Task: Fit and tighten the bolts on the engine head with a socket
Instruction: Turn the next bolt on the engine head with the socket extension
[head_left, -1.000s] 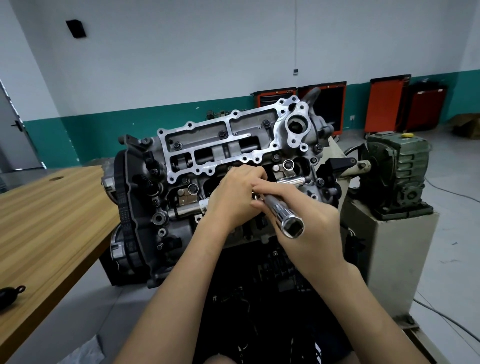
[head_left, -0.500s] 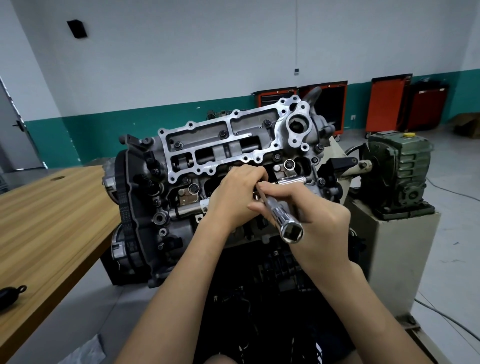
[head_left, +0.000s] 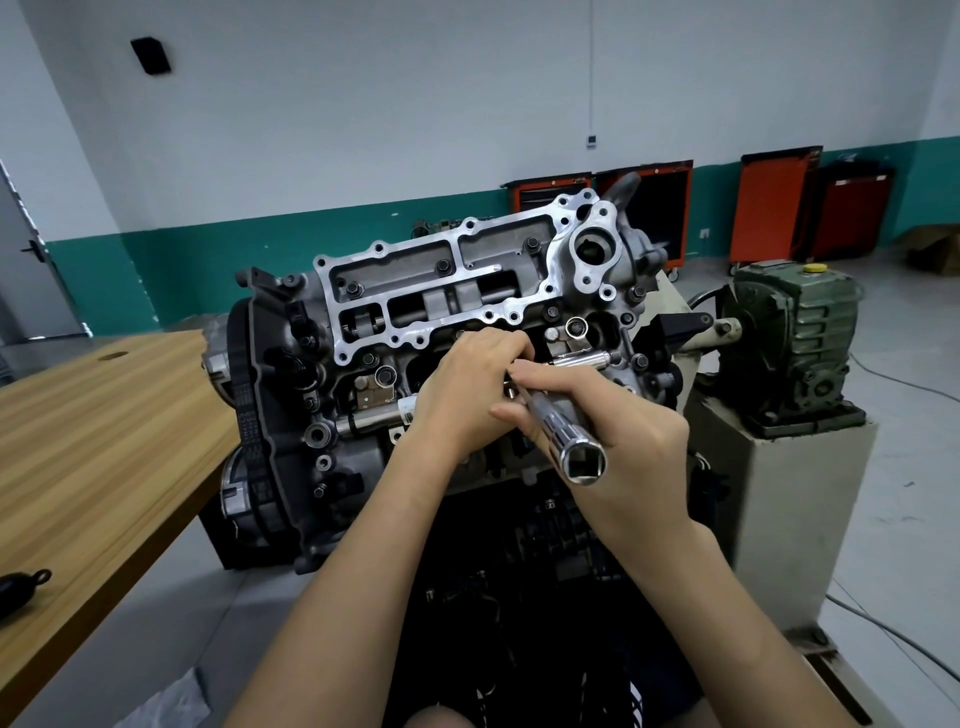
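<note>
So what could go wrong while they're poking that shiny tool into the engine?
The left hand has its fingers crowded round the far end of the long socket that the right hand grips, so they might get pinched. The tip is hidden, so a bolt could start crooked unnoticed. The engine head has open pockets; a dropped bolt might vanish inside.

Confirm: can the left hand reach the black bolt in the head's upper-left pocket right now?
Probably yes. Nothing lies between the left hand and that bolt, though its fingers are curled at the far end of the socket.
</note>
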